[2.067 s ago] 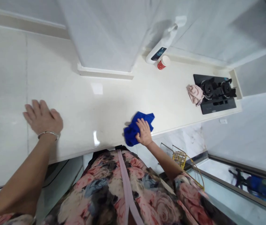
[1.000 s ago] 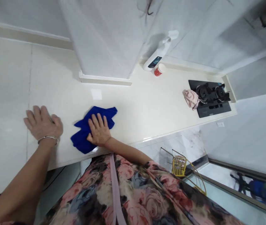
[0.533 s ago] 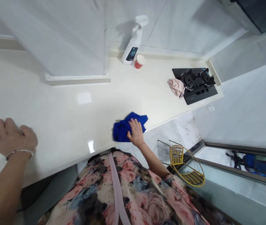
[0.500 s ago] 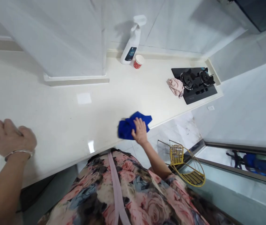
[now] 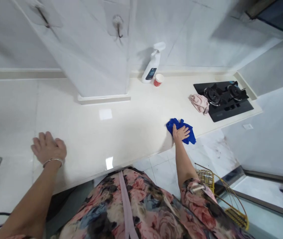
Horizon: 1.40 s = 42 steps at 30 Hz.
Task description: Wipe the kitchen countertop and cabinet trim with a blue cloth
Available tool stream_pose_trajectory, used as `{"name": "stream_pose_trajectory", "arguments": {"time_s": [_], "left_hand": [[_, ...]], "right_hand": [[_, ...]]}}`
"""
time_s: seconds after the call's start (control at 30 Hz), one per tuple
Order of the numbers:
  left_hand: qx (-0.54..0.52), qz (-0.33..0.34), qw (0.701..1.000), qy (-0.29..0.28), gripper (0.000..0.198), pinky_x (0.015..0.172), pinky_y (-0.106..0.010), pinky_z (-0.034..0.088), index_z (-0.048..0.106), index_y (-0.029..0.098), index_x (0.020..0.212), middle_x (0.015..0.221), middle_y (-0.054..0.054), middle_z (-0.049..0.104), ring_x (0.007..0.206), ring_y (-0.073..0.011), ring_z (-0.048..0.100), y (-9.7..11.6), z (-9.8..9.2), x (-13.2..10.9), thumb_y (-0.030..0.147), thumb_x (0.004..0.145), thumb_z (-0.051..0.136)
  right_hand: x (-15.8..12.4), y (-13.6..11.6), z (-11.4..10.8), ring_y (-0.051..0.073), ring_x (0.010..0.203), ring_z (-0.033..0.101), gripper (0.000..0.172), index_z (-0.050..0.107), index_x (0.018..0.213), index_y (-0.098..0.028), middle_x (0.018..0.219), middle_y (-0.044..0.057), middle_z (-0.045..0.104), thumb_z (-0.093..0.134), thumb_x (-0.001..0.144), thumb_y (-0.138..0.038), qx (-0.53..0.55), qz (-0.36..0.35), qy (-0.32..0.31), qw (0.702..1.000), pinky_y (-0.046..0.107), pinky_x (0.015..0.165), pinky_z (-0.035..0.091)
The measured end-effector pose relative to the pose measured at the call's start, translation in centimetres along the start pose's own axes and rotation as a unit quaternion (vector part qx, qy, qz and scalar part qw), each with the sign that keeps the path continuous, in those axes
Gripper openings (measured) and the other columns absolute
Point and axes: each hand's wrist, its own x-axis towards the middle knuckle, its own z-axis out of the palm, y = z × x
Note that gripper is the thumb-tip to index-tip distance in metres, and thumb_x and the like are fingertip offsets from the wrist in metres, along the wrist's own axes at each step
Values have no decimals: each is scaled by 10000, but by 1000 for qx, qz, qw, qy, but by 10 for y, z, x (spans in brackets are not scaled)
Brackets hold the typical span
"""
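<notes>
From across the room, you can see the person's right hand [image 5: 180,133] lying flat and open on a blue cloth [image 5: 187,136], fingers loosely together, pressing down rather than gripping. The cloth sits bunched at the front edge of a pale stone counter [image 5: 121,132], with one corner reaching over that edge. The left hand [image 5: 48,148] rests well apart, palm down on the counter, fingers spread and holding nothing, with a bangle [image 5: 53,161] on the wrist. Between the cloth and the far wall stand a white spray bottle [image 5: 152,64] and a small red-and-white cup [image 5: 158,80], side by side. To the right of the cloth is a black gas hob [image 5: 228,113] with a pink rag [image 5: 198,103] lying against its edge. A white pillar [image 5: 89,56] juts into the counter behind the space between the hands, a hook [image 5: 118,28] on its face. Below the right arm, a yellow wire rack [image 5: 207,181] stands on the tiled floor [image 5: 161,169], partly hidden by the person's floral sleeve [image 5: 196,199].
</notes>
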Motion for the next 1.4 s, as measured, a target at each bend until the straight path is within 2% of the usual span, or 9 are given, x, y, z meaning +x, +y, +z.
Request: {"name": "stream_pose_trajectory", "arguments": {"time_s": [0.27,0.47,0.63,0.8,0.87,1.0,1.17,1.23,1.4], "left_hand": [[-46,-13,996,69,655,1296,-538,117,385,50,1582,1685,-179,326,1586,-344,191,-13,16,2,400,1042,267],[-62,-19,996,63,642,1301,-551,129,403,58,1580,1687,-174,329,1585,-352,197,-18,16,1,386,1033,322],[-82,-26,995,54,675,1313,-543,111,406,69,1587,1694,-163,320,1599,-343,171,-20,15,1,420,1020,300],[-92,-18,993,69,677,1314,-541,106,414,78,1585,1697,-148,322,1603,-339,159,-25,22,1,423,1018,281],[-94,-15,993,74,677,1312,-545,111,418,87,1585,1698,-139,322,1605,-338,159,-26,24,1,425,1017,273],[-108,-19,991,73,679,1305,-564,126,436,80,1574,1692,-140,335,1602,-349,170,-26,26,0,417,1006,280],[-136,-18,986,89,666,1305,-584,104,437,85,1576,1685,-145,346,1605,-349,158,-25,28,-2,397,998,330],[-143,-19,986,86,664,1302,-596,103,432,88,1580,1685,-148,345,1607,-350,152,-25,28,-3,382,989,358],[-141,-24,987,79,655,1304,-586,109,440,87,1574,1683,-151,348,1608,-346,155,-23,25,-5,353,978,389]], "right_hand": [[-88,-169,47,375,1580,147,718,367,1588,-41,1695,199,269,475,971,-393,-36,-216,-96,971,579,1276,129],[-213,-265,58,378,1593,123,728,389,1583,-50,1706,168,258,494,931,-357,3,-440,-174,881,566,1293,73],[-304,-256,48,365,1596,133,757,429,1562,-61,1701,155,279,569,897,-393,69,-609,-237,753,538,1306,61],[-274,-185,36,306,1597,180,749,504,1509,-101,1668,126,366,571,826,-400,104,-745,-274,599,525,1314,116],[-229,-158,31,305,1588,217,739,515,1495,-101,1648,140,400,549,809,-374,90,-744,-266,606,546,1304,160],[-145,-131,30,322,1576,254,691,487,1500,-81,1634,175,409,491,867,-358,39,-675,-196,710,563,1279,237],[-144,-159,52,413,1566,220,720,435,1500,8,1627,263,368,464,887,-368,-12,-566,-99,819,645,1247,234],[-170,-185,60,427,1574,172,752,413,1513,15,1643,267,332,485,871,-368,-13,-588,-104,802,656,1247,217],[-239,-261,71,409,1593,94,815,416,1524,-6,1678,233,275,561,811,-374,22,-716,-190,671,621,1279,162]]}}
